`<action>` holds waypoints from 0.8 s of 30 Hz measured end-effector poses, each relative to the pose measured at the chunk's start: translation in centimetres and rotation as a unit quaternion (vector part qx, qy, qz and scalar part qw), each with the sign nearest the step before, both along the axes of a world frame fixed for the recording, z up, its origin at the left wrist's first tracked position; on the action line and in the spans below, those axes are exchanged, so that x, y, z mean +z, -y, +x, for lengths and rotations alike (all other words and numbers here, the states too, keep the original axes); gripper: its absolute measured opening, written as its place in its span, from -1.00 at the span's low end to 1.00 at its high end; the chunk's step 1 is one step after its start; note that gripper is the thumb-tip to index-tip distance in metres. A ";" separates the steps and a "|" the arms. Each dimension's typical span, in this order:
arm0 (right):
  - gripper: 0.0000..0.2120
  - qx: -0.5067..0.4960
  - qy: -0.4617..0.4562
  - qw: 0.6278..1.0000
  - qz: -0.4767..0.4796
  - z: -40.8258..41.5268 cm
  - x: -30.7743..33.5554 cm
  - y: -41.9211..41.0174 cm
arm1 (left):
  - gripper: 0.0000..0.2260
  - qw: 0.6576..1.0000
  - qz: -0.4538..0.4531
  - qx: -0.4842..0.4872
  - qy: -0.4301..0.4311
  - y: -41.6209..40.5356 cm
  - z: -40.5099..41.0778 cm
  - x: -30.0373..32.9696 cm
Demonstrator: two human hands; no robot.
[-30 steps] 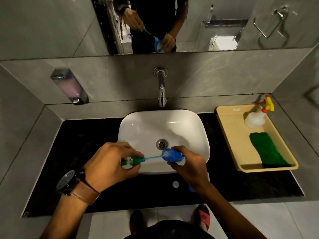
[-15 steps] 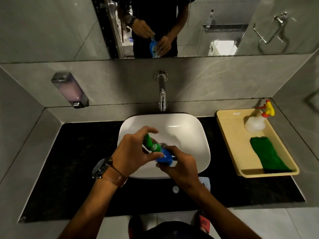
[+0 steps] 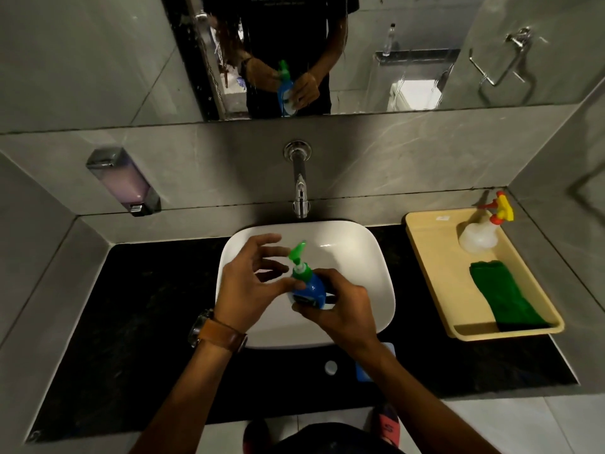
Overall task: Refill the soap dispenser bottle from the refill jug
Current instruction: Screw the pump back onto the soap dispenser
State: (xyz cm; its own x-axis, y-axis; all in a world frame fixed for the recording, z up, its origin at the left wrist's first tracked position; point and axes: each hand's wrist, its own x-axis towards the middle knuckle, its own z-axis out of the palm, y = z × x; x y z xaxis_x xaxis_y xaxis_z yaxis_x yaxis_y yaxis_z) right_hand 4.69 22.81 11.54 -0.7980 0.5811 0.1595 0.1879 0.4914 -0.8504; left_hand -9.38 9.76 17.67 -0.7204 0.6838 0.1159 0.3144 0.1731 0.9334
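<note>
A small blue soap bottle [image 3: 309, 288] with a green pump head [image 3: 298, 253] is held upright over the white basin [image 3: 376, 290]. My right hand [image 3: 340, 309] wraps around the bottle's body from the right. My left hand [image 3: 248, 283] is just left of the pump. Its thumb tip rests against the green collar and its other fingers are spread apart. On the counter under my right forearm lies a blue and white object [image 3: 363, 373], mostly hidden, with a small white cap [image 3: 330, 367] beside it.
A chrome tap [image 3: 299, 181] juts from the wall above the basin. A wall soap dispenser [image 3: 122, 181] hangs at the left. On the right, a beige tray [image 3: 432, 257] holds a spray bottle [image 3: 478, 235] and a green cloth [image 3: 501, 296]. The counter is black.
The pump, first held out sideways with its tube showing, has gone down into the bottle and now stands upright on it. My left hand's fingers have opened off the pump.
</note>
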 end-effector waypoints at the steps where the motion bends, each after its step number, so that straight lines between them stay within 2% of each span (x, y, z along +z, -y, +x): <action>1: -0.43 -0.010 0.001 1.000 -0.008 -0.2 0.1 -0.2 | -0.46 1.000 0.006 0.021 -0.006 -0.1 -0.1 0.1; 3: -0.42 -0.025 0.004 1.000 -0.010 -0.5 0.2 -0.6 | -0.68 0.998 0.014 0.049 -0.038 -0.2 -0.2 0.2; 5: -0.40 -0.031 0.012 0.999 -0.014 -0.8 0.4 -0.9 | -0.83 0.998 0.019 0.021 -0.057 -0.3 -0.3 0.2; 10: -0.45 -0.023 0.011 0.999 -0.035 -1.4 0.7 -1.2 | -0.58 0.987 -0.011 -0.156 -0.023 -0.7 0.0 0.1; 13: -0.44 -0.012 0.011 0.999 -0.035 -1.6 0.6 -0.9 | -0.55 0.984 -0.019 -0.176 -0.011 -1.3 0.2 0.4; 15: -0.43 -0.006 0.014 0.999 -0.033 -1.6 0.7 -0.7 | -0.51 0.988 -0.016 -0.154 -0.013 -1.6 0.0 0.5; 18: -0.42 -0.013 0.022 0.999 -0.047 -1.7 1.0 -1.0 | -0.48 0.998 -0.002 -0.048 -0.032 -1.6 -0.7 0.5; 21: -0.41 -0.030 0.029 0.998 -0.049 -1.8 1.4 -1.3 | -0.71 0.994 0.021 0.081 -0.066 -1.4 -1.6 0.2; 24: -0.40 -0.035 0.035 0.998 -0.048 -2.0 1.4 -1.4 | -0.73 0.997 0.020 0.048 -0.051 -1.0 -1.8 0.1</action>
